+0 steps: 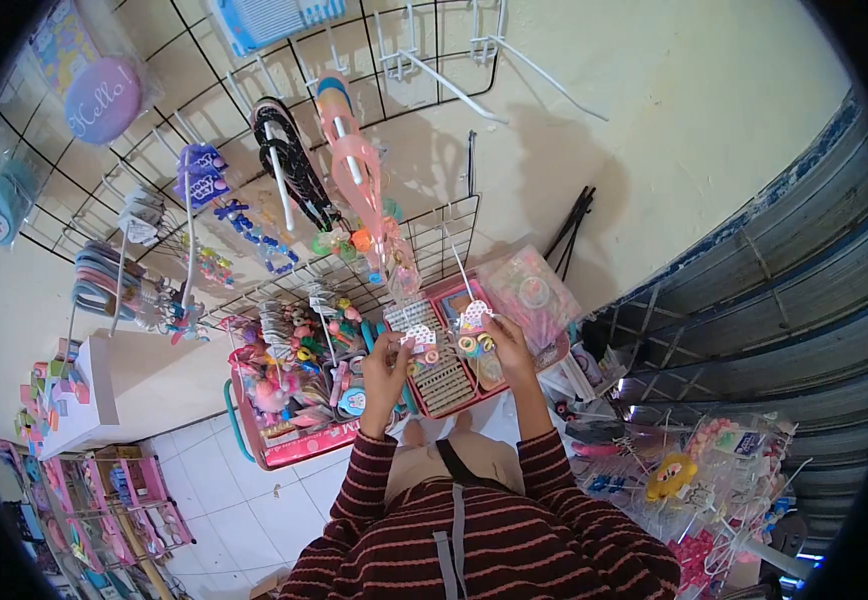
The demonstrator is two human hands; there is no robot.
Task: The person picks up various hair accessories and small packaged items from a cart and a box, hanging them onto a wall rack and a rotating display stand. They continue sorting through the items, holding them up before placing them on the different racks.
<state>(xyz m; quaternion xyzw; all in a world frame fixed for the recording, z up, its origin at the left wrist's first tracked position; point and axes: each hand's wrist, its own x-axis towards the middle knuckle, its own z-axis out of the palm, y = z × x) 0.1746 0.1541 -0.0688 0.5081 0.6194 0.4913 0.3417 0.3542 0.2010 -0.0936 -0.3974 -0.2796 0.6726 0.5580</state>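
Observation:
My left hand (pixel 385 372) pinches a small white and pink card (pixel 421 337) with small coloured hair ties hanging below it. Between the fingertips of my right hand (pixel 510 348) is a similar hair tie card (pixel 473 317), with yellow and peach rings under it. This second card overlaps the lower end of a white display hook (pixel 457 250) on the black wire grid. Below both hands lies a pink tray (pixel 444 405) with rows of small items in it.
A pink basket (pixel 314 440) full of hair accessories stands at the left. Headbands (pixel 349 150) and hair clips hang from the wire grid (pixel 394 110). A rolled metal shutter (pixel 774 300) rises at the right, above a heap of bagged accessories (pixel 684 470). Pink shelves (pixel 134 500) stand lower left.

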